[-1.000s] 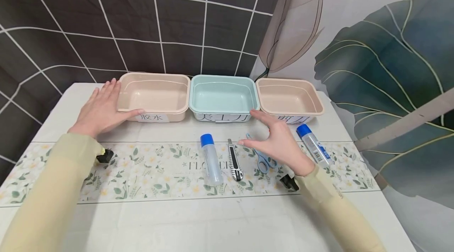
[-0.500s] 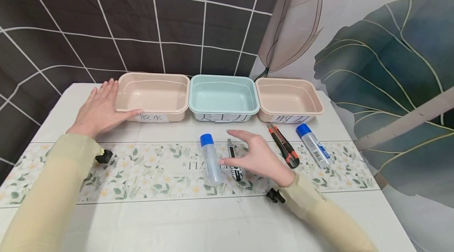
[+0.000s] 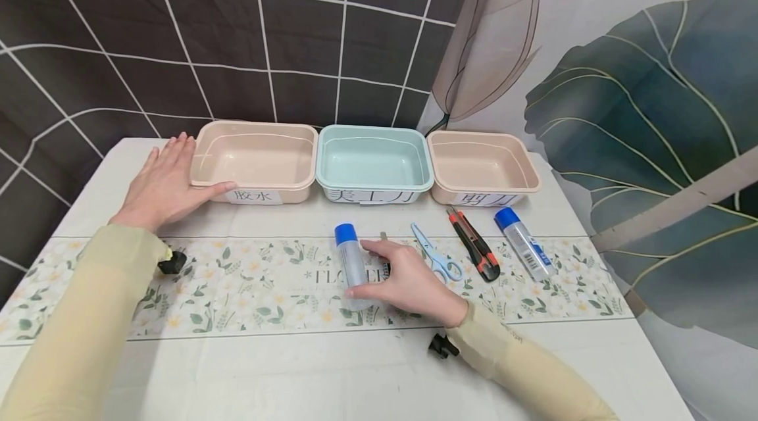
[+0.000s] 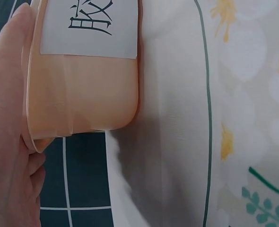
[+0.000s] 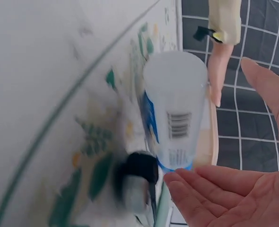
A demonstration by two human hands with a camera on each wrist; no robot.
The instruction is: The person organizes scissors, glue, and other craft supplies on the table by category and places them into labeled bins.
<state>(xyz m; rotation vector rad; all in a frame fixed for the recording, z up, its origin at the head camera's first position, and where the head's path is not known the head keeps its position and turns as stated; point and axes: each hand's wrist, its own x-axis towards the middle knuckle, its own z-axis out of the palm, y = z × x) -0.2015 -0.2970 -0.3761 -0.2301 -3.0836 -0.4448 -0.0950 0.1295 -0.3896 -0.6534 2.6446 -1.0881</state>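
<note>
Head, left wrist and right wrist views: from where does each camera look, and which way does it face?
Head: on the head, facing forward and down at the table; left hand, right hand and sleeves show.
Left wrist: on that wrist, facing the labelled front of the left peach bin; part of the left hand shows.
Right wrist: on that wrist, facing the clear bottle past the right hand; the left hand shows behind.
Head and right wrist views share the bottle and both hands.

The right hand (image 3: 414, 283) is now farther left, at the blue-capped clear plastic bottle (image 3: 353, 258), hiding most of the silver-and-black utility knife (image 3: 387, 270) and leaving the light-blue scissors (image 3: 436, 257) uncovered.
</note>
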